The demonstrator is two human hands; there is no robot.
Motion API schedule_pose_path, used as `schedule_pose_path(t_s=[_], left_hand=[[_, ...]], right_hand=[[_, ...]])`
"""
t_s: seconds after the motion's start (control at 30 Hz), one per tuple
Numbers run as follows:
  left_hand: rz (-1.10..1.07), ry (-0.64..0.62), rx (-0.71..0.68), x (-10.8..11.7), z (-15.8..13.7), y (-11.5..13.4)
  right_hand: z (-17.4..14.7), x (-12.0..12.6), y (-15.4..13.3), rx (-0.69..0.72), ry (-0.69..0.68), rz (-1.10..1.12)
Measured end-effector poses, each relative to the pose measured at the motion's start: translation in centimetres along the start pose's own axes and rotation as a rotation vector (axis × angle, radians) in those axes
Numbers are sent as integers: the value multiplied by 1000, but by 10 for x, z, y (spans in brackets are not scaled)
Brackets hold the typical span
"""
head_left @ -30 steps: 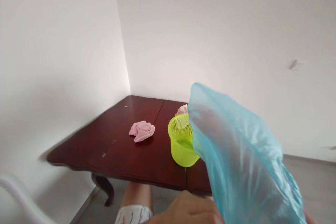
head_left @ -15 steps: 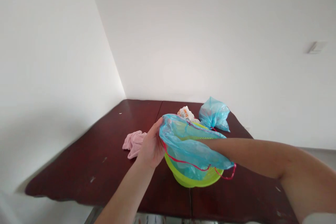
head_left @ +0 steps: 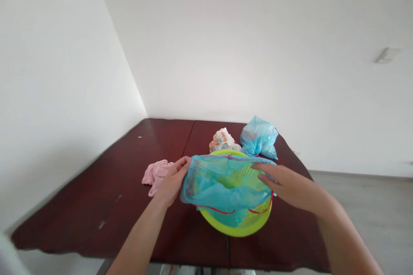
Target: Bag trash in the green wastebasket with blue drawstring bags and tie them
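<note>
A thin blue drawstring trash bag [head_left: 226, 197] with red ties lies spread over and partly inside a lime-green plastic basket [head_left: 237, 231] with a perforated wall. My left hand [head_left: 174, 178] pinches the bag's left edge between thumb and fingers. At the bag's right edge is my right hand [head_left: 280, 182], its fingers stretched out and apart over the plastic, touching it. The bag's mouth faces up between both hands, and the basket's green shows through the film. How far the bag reaches down into the basket is partly hidden.
A crumpled pink cloth [head_left: 156, 174] lies left of my left hand. Behind the basket sit a white-and-orange plastic bag [head_left: 222, 139] and a tied, filled blue bag [head_left: 259, 137]. All rest on a dark red table [head_left: 106, 189] with white walls behind and at left.
My right hand has come out from inside the blue bag to its right edge. The bag's mouth is now spread wider, while my left hand keeps hold of the left edge.
</note>
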State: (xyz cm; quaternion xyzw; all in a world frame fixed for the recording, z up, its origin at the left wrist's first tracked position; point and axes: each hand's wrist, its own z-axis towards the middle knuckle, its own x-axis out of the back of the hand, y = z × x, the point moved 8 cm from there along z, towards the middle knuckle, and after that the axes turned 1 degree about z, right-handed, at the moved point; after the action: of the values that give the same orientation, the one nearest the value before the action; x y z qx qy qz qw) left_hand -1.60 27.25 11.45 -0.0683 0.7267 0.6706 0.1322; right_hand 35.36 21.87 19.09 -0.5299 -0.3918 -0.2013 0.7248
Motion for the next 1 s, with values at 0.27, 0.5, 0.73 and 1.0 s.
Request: schedule_pose_path(t_s=[0.27,0.5,0.73,1.0], left_hand=[[175,17,-50,-15,5,-9],[180,80,-117,-3,-4,-13],[187,40,-151,-11,9,-10],[148,-38,-56,-23,19,-21]], right_hand=[[-37,-68,54,-189,456,556],[-46,-77,50,-195,394,915],[-39,-73,46,-236,449,599],[-15,-68,37,-314,446,433]])
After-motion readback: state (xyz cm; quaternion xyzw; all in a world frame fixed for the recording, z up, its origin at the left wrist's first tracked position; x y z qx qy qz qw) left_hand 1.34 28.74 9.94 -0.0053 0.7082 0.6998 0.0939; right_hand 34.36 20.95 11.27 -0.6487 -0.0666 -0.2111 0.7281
